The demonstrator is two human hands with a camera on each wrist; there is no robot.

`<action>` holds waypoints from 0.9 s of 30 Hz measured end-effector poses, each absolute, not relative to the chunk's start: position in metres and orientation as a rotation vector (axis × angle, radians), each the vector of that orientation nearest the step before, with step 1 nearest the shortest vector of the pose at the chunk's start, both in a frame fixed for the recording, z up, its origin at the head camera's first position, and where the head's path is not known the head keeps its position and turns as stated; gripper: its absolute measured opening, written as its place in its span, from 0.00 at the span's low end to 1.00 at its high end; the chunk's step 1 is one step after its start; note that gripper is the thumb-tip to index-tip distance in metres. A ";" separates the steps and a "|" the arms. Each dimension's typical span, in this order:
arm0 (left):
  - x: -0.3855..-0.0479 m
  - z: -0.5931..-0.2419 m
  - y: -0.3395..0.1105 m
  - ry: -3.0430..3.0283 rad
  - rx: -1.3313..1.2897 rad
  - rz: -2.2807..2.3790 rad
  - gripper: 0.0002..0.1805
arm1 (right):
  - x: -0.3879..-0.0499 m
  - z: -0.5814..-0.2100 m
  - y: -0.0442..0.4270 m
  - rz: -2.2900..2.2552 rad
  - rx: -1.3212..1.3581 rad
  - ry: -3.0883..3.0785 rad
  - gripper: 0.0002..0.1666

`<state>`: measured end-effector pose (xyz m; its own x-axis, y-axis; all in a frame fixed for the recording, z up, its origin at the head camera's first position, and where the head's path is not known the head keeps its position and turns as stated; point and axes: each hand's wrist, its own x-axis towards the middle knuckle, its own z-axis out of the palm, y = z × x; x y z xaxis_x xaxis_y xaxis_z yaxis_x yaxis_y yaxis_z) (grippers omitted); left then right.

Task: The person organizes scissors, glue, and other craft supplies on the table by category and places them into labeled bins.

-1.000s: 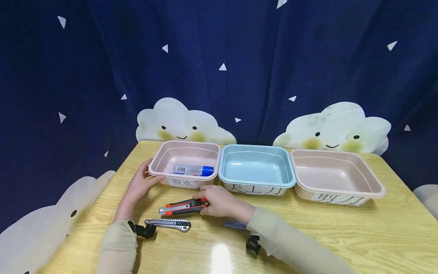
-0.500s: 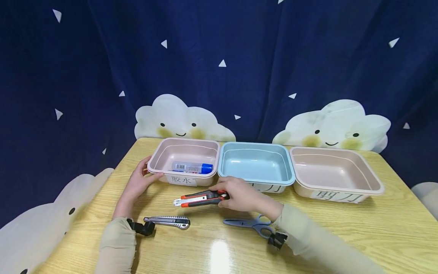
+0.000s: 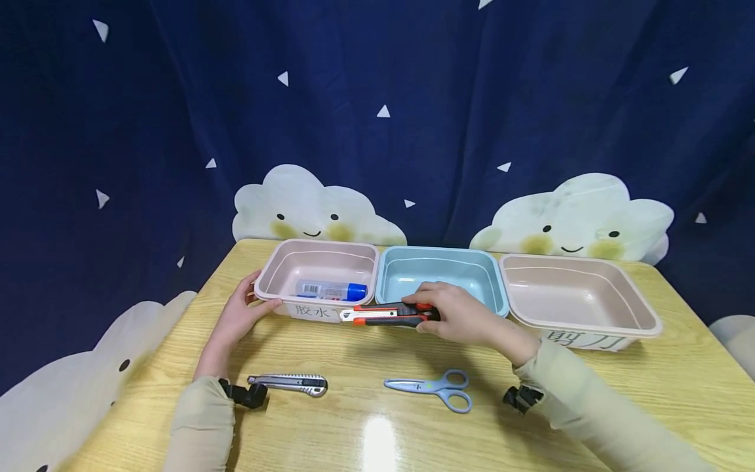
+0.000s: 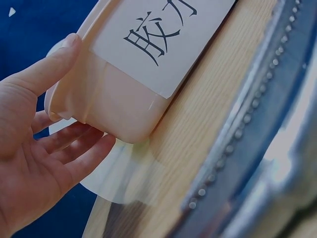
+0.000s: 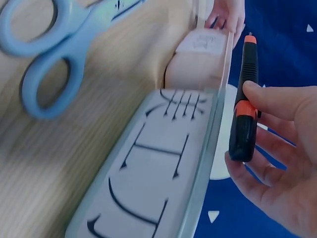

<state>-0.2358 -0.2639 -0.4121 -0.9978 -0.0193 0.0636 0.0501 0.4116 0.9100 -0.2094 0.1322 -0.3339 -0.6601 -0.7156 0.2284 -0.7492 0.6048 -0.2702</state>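
My right hand (image 3: 457, 313) grips a black and orange utility knife (image 3: 383, 314) by its rear end, above the front rim of the blue bin (image 3: 501, 288). In the right wrist view the knife (image 5: 246, 99) sits between thumb and fingers. My left hand (image 3: 238, 311) holds the left corner of the pink bin (image 3: 277, 262), thumb on the rim and fingers around the side, as the left wrist view shows. Inside that bin lies a clear glue bottle (image 3: 330, 290) with a blue cap. A silver utility knife (image 3: 289, 383) lies on the table near my left wrist.
Blue scissors (image 3: 433, 387) lie on the table below the blue bin. At the right stands a beige bin (image 3: 645, 314), side by side with the others. Each bin has a paper label on its front. A dark blue curtain (image 3: 377, 144) hangs behind the wooden table (image 3: 318, 439).
My right hand has lifted the black and orange utility knife off the table and carried it right and up to the blue bin. The scissors are uncovered. My left hand stays on the pink bin.
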 end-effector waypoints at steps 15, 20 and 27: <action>-0.233 -0.412 -0.263 -2.581 -0.035 -1.666 0.47 | -0.230 -0.334 0.171 0.502 1.038 -2.738 0.27; -0.233 -0.416 -0.264 -2.597 -0.003 -1.658 0.48 | -0.237 -0.341 0.184 0.505 0.954 -2.773 0.27; -0.236 -0.416 -0.264 -2.579 -0.008 -1.665 0.48 | -0.249 -0.351 0.197 0.515 0.860 -2.811 0.28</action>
